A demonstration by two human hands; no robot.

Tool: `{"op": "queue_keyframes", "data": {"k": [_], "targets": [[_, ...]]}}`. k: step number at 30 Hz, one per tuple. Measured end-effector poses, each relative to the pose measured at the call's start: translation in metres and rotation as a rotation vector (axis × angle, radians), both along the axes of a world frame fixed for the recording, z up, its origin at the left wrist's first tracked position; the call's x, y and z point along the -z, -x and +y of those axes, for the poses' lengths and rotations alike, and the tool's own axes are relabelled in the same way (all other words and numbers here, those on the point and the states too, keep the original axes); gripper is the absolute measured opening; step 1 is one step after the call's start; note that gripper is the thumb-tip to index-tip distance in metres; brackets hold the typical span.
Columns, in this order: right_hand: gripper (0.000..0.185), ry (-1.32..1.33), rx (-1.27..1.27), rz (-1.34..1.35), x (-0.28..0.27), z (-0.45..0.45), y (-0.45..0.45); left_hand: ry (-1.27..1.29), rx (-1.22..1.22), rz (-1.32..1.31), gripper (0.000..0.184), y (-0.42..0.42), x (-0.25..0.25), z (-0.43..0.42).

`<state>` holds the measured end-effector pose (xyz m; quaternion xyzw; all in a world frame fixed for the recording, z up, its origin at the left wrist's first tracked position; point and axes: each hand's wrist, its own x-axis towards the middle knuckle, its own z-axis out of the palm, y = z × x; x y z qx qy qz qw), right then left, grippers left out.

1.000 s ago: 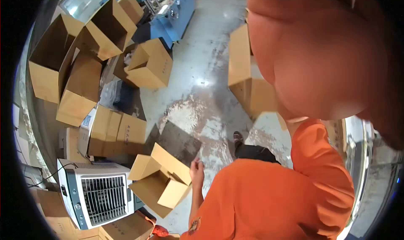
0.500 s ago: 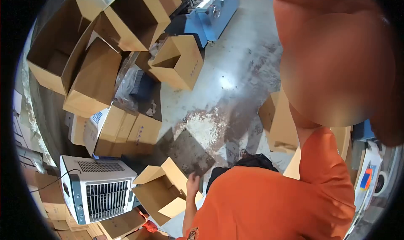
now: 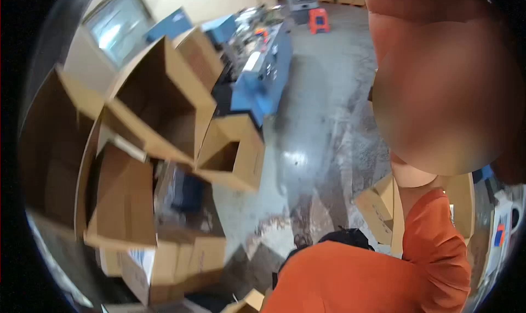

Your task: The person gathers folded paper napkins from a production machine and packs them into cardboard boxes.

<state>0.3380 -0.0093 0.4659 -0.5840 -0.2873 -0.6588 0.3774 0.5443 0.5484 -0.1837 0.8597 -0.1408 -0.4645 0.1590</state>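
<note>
My right hand (image 3: 438, 94) is raised very close to the lens and fills the upper right. It is large, dark and blurred, so its fingers and anything it may hold cannot be made out. The forearm runs up to it from the orange sleeve (image 3: 438, 231). My left hand is out of sight. At the bottom edge, beside my orange shirt (image 3: 350, 280), the flap of an open cardboard box (image 3: 252, 301) shows in part.
Open cardboard boxes (image 3: 123, 198) crowd the left side. A blue machine bench (image 3: 276, 66) stands beyond them, with a red-orange stool (image 3: 318, 21) farther back. Another carton (image 3: 378, 209) stands on the floor to the right. The concrete floor (image 3: 312, 126) is stained.
The view has tilted up and away, so boxes and bench sit lower in it. My left hand and the white air cooler have dropped out, apart from perhaps a sliver. My right hand stays raised.
</note>
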Motion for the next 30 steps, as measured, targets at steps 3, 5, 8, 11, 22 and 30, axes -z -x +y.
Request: {"op": "queue_keyframes", "data": {"k": [3,5,8,11,22,30], "targets": [[0.074,0.010,0.125,0.004,-0.010,-0.025,0.000,0.046,0.213,-0.213,0.038,-0.116,-0.034,-0.090],[0.073,-0.027,0.192,0.023,-0.006,-0.042,-0.009,0.047,0.389,-0.365,0.043,-0.173,-0.110,-0.193],[0.072,-0.068,0.314,0.041,0.002,-0.078,-0.018,0.245,0.358,-0.517,0.045,-0.266,-0.114,-0.313],[0.071,-0.038,0.287,0.045,0.013,-0.167,-0.022,0.429,0.165,-0.339,0.043,-0.274,-0.130,-0.468],[0.068,0.028,0.322,0.169,0.005,-0.417,-0.063,0.071,0.447,0.025,0.054,-0.202,-0.030,-0.551],[0.055,-0.133,0.718,1.219,0.165,-0.644,-0.136,-0.242,0.432,0.226,0.032,-0.260,0.036,-0.670]]}}
